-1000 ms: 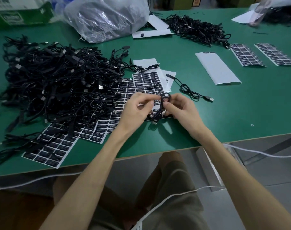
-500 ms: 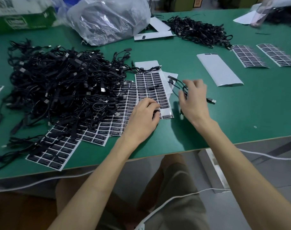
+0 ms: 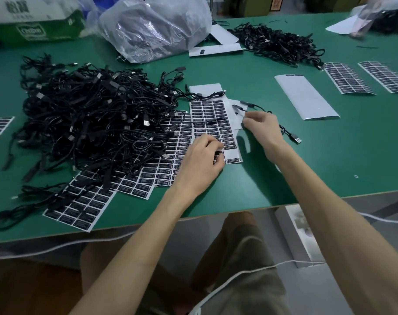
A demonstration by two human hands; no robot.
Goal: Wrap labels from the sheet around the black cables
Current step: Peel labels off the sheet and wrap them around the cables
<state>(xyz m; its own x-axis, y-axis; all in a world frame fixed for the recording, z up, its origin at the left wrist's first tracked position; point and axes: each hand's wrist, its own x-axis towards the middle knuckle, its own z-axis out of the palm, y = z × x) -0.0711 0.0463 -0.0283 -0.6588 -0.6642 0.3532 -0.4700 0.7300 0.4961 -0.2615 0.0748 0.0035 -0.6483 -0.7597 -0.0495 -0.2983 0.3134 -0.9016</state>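
The left hand's (image 3: 200, 162) fingers pinched a label (image 3: 218, 153) at the sheet's (image 3: 207, 114) near end. The right hand's (image 3: 261, 127) fingers curled over a cable (image 3: 286, 133) on the surface (image 3: 329, 167), grip unclear. A hasty peel could tear the label or fold it onto itself.

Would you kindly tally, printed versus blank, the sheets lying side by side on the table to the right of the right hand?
Printed label sheets: 2
Blank white sheet: 1
Total: 3
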